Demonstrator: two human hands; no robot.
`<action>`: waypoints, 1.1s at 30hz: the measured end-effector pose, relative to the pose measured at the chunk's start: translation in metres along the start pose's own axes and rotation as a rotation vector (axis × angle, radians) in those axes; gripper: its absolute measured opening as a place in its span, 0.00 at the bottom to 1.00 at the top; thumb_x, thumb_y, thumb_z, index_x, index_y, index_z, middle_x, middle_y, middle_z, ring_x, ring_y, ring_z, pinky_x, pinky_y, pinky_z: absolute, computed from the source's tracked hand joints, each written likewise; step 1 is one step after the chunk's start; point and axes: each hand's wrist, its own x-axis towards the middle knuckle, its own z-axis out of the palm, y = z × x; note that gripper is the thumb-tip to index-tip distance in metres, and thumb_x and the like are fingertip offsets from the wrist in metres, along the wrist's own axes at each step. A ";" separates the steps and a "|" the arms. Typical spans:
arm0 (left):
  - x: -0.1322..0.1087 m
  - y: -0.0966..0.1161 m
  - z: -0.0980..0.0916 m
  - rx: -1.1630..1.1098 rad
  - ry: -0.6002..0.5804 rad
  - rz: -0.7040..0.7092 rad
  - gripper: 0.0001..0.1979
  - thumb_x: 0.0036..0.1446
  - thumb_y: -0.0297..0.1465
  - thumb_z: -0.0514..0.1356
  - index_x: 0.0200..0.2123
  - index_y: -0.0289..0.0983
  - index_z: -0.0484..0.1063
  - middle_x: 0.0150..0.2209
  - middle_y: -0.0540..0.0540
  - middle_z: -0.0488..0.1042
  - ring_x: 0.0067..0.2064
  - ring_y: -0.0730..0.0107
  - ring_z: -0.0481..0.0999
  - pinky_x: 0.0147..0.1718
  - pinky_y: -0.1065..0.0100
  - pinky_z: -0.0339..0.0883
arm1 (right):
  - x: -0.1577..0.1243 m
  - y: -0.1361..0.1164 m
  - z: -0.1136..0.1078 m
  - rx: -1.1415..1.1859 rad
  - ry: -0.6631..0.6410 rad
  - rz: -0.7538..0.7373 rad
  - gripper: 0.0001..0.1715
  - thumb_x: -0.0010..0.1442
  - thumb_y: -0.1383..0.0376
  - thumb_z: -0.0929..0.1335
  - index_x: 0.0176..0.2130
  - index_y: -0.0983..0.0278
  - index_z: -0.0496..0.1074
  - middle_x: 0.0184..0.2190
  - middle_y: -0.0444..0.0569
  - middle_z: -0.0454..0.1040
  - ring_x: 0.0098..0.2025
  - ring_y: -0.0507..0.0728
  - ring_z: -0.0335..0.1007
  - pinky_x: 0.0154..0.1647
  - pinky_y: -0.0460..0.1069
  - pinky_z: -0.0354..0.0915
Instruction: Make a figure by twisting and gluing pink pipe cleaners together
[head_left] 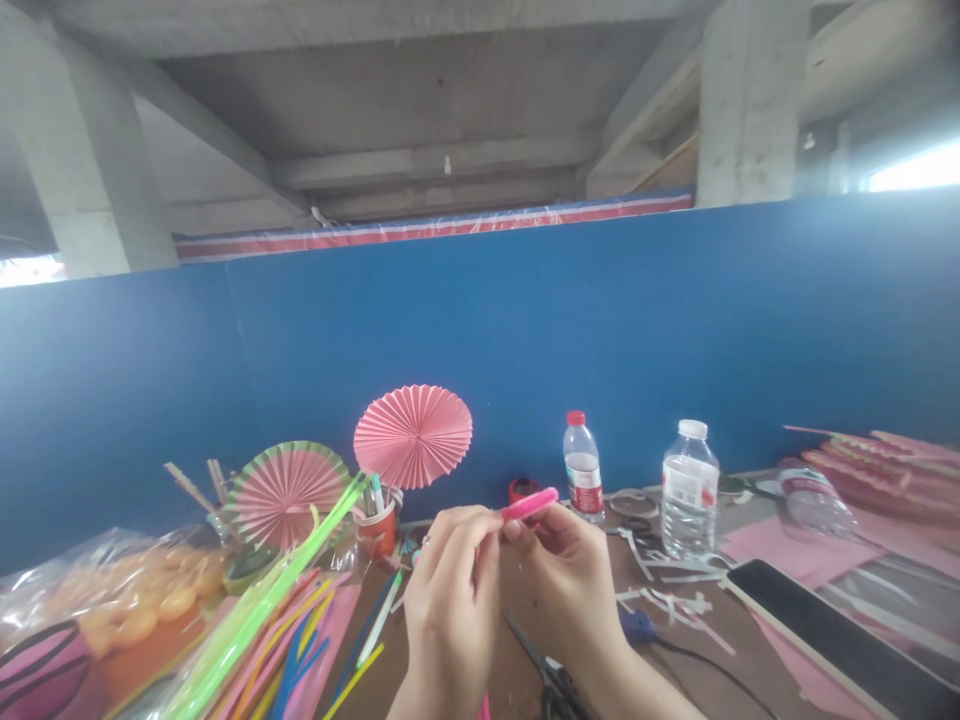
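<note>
A bright pink pipe cleaner [530, 503], looking bent or doubled into a short thick piece, is pinched between my hands above the table. The fingertips of my left hand [454, 585] are closed at its left end; a ring shows on one finger. My right hand [564, 570] grips it from the right between thumb and fingers. Below the hands lie scissors [553, 682], partly covered by my right wrist. To the left spreads a bundle of coloured pipe cleaners [300, 640], with long bright green ones [255, 610] in a clear bag.
Two pleated paper fans, one pink [413, 437] and one green-edged [289, 495], stand behind near a cup of pens [376, 530]. Two water bottles [583, 470] [690, 495], paper strips [675, 605] and a phone [832, 635] are right. A blue partition [480, 340] rises behind.
</note>
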 end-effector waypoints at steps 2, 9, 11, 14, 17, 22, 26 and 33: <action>0.002 0.001 -0.001 -0.007 0.002 0.002 0.09 0.54 0.19 0.54 0.31 0.37 0.71 0.31 0.47 0.74 0.34 0.70 0.73 0.36 0.70 0.65 | 0.000 -0.002 0.001 0.025 0.002 0.018 0.10 0.51 0.61 0.70 0.29 0.66 0.73 0.22 0.45 0.71 0.22 0.51 0.63 0.23 0.45 0.61; 0.013 0.000 -0.014 -0.158 -0.233 -0.363 0.07 0.56 0.28 0.54 0.32 0.38 0.73 0.30 0.48 0.76 0.30 0.70 0.75 0.29 0.71 0.68 | 0.007 -0.006 -0.001 -0.072 0.001 0.014 0.10 0.54 0.60 0.68 0.28 0.65 0.71 0.22 0.44 0.70 0.23 0.51 0.63 0.24 0.45 0.60; 0.017 0.000 -0.017 -0.239 -0.301 -0.460 0.07 0.55 0.29 0.55 0.33 0.38 0.74 0.30 0.48 0.77 0.30 0.69 0.76 0.28 0.71 0.69 | 0.009 -0.005 -0.003 -0.126 -0.019 -0.021 0.10 0.55 0.61 0.67 0.27 0.65 0.70 0.23 0.44 0.69 0.25 0.52 0.64 0.27 0.46 0.61; 0.021 -0.003 -0.018 -0.289 -0.337 -0.545 0.05 0.52 0.29 0.58 0.31 0.38 0.74 0.26 0.50 0.77 0.28 0.69 0.76 0.26 0.72 0.69 | 0.011 -0.005 -0.006 -0.186 -0.060 -0.050 0.08 0.55 0.63 0.67 0.26 0.65 0.69 0.23 0.43 0.67 0.26 0.52 0.62 0.27 0.46 0.60; 0.020 -0.004 -0.017 -0.294 -0.313 -0.566 0.04 0.50 0.28 0.60 0.29 0.37 0.75 0.25 0.50 0.77 0.27 0.69 0.76 0.26 0.72 0.70 | 0.011 -0.005 -0.007 -0.183 -0.089 -0.046 0.07 0.55 0.64 0.67 0.27 0.65 0.69 0.22 0.43 0.67 0.25 0.51 0.62 0.27 0.46 0.60; 0.017 -0.003 -0.014 -0.288 -0.270 -0.572 0.04 0.49 0.29 0.60 0.28 0.37 0.75 0.25 0.49 0.77 0.27 0.67 0.76 0.28 0.70 0.71 | 0.012 -0.006 -0.006 -0.139 -0.086 -0.026 0.08 0.53 0.64 0.67 0.25 0.65 0.70 0.22 0.44 0.69 0.26 0.53 0.65 0.29 0.47 0.63; 0.017 -0.002 -0.013 -0.306 -0.251 -0.582 0.05 0.49 0.30 0.60 0.32 0.37 0.75 0.28 0.48 0.78 0.30 0.66 0.77 0.30 0.69 0.71 | 0.013 -0.009 -0.005 -0.056 -0.084 0.063 0.09 0.51 0.61 0.69 0.26 0.66 0.73 0.22 0.46 0.72 0.24 0.53 0.67 0.26 0.47 0.63; 0.018 -0.003 -0.012 -0.429 -0.282 -0.628 0.06 0.52 0.33 0.58 0.31 0.36 0.72 0.24 0.50 0.73 0.26 0.70 0.72 0.25 0.72 0.66 | 0.015 -0.014 -0.008 -0.160 -0.044 0.049 0.05 0.49 0.64 0.71 0.28 0.65 0.75 0.24 0.46 0.75 0.27 0.55 0.70 0.30 0.48 0.66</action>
